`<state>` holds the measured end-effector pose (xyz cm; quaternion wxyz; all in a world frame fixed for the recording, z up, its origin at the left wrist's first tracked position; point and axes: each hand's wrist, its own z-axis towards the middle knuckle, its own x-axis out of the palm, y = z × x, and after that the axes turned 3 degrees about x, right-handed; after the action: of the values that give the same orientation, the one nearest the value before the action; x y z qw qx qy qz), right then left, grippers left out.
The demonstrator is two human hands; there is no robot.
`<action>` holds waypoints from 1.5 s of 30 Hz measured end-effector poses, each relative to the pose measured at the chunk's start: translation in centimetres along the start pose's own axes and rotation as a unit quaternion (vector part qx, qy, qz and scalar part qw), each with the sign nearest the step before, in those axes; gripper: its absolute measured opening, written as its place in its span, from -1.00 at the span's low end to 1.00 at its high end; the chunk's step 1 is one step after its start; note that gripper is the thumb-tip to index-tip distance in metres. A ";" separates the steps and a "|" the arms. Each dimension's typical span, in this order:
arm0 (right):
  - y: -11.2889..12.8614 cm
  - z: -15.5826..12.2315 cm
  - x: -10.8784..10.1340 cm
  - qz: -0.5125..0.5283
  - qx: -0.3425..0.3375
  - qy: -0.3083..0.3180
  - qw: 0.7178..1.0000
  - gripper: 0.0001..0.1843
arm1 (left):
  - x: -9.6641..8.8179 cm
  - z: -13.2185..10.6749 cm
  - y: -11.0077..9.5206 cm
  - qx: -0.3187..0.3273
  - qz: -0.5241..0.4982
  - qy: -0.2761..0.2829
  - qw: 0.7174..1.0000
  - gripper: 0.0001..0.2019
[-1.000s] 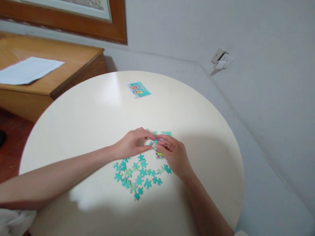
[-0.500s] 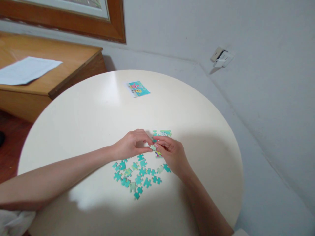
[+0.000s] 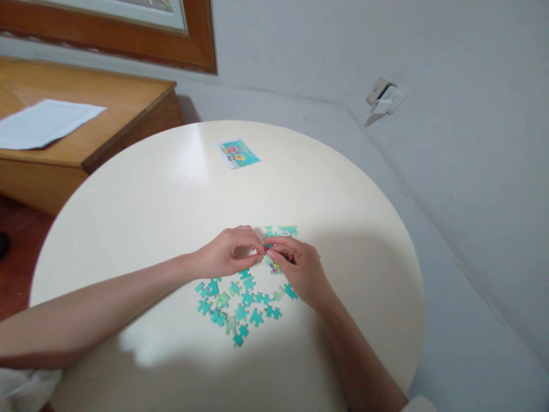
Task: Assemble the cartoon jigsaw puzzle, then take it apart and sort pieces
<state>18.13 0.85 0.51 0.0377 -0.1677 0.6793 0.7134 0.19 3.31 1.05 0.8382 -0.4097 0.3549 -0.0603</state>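
Near the middle of the round table, my right hand [image 3: 302, 269] pinches a small pale-green puzzle piece [image 3: 267, 260] between thumb and index finger. My left hand [image 3: 234, 250] meets it from the other side, thumb and index finger closed at the edge of that piece; the fingers hide much of it. Behind and under my right hand lies a partly joined puzzle [image 3: 288, 231] with colourful cartoon parts, largely covered by the hand. Loose teal and green puzzle pieces [image 3: 241, 312] are spread over the table just in front of both hands.
A small picture card [image 3: 240, 154] with cartoon figures lies toward the far side of the white round table [image 3: 141, 206]. At the left stands a wooden cabinet [image 3: 128, 91] with papers [image 3: 47, 123] on it. A socket with a plug [image 3: 384, 97] is on the wall.
My fingertips have shifted slightly around the small piece, and it shows less between them now. The loose pieces and the card lie as before; the view has tilted a little.
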 end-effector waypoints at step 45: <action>-1.4 0.2 -0.3 -0.177 -0.083 -0.091 0.976 -0.80 | 1.2 -0.8 -0.3 -0.007 0.135 0.139 0.981 -0.79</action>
<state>18.73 1.15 -0.72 0.2107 -0.2221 0.5708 0.7618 0.62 2.14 0.34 0.7785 -0.3511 0.5202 -0.0002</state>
